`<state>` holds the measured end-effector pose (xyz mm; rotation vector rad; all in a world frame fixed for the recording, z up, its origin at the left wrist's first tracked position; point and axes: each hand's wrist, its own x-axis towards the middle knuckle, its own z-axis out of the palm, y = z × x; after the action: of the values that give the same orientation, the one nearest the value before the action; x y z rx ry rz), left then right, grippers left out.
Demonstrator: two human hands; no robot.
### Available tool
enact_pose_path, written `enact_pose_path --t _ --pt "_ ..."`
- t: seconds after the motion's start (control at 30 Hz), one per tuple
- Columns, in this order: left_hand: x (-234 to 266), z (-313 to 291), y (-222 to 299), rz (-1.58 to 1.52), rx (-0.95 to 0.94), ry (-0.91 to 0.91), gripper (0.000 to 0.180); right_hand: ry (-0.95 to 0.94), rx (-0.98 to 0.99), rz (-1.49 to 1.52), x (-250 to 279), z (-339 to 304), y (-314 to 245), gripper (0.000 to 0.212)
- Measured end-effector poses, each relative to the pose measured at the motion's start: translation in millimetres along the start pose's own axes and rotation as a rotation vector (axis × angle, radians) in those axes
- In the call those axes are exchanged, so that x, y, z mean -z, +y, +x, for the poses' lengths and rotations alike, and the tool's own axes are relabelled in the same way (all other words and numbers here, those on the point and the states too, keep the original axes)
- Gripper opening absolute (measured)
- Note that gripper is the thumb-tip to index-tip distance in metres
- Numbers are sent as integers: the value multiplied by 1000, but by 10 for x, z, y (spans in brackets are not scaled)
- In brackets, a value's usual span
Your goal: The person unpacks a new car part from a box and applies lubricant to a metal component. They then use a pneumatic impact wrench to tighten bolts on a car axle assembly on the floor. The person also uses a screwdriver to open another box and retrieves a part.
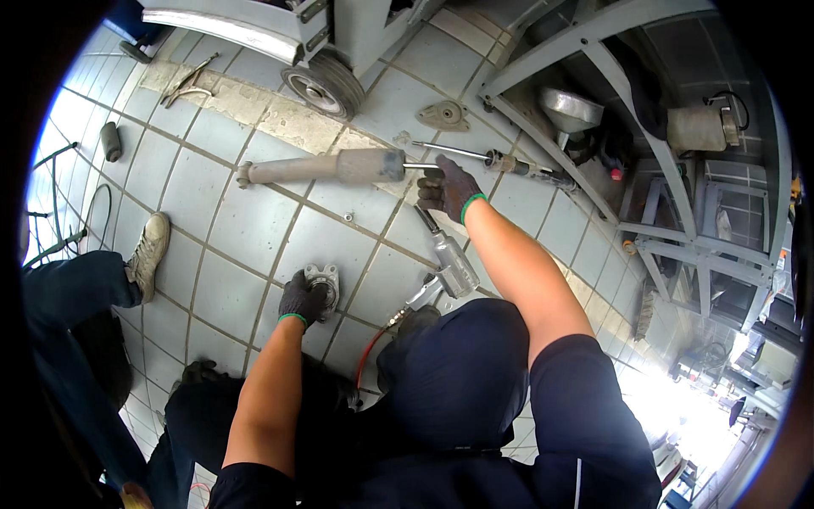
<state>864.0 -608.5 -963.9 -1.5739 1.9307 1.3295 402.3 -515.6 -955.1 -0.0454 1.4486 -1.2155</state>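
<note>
My right grip [449,188], in a dark grey glove with a green cuff, is closed around the bare rod end of a worn, grey-brown metal shock absorber [365,166], which extends leftward across the far part of the grey tiled floor [246,216], its thick sleeve just left of my fingers and its eyelet at the far left end. My left grip [301,299], gloved the same way, is nearer and lower, its fingers bent over the left side of a grey metal mount plate with bolt holes [329,276]; I cannot tell whether they are closed on it, as the glove hides their tips. Between my two arms lies a silver-grey impact wrench [455,265], its dark extension pointing toward the shock absorber and a red air hose [366,355] coming from its handle. A small shiny metal nut [348,217] sits on the tiles between the plate and the shock absorber. Just beyond my right grip, a second, slimmer strut with a thin bright rod [513,164] lies near the grey metal rack [543,151], and a brownish oval mount plate [443,115] rests farther out.
</note>
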Motion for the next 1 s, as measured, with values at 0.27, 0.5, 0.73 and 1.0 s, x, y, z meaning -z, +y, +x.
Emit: enact_pose_path --t 0.27,0.5,0.73,1.0 --pt "349 35 442 -385 131 -154 39 254 78 -437 956 -420 123 43" --pt "666 472 1169 -881 58 -139 31 424 -192 -937 1787 -1498 812 58" --pt "419 908 1574 -1103 148 -178 35 430 -246 -1179 1579 -2100 581 57" --pt "667 307 1874 -898 220 -203 55 419 -72 -1208 1166 -2344 109 50"
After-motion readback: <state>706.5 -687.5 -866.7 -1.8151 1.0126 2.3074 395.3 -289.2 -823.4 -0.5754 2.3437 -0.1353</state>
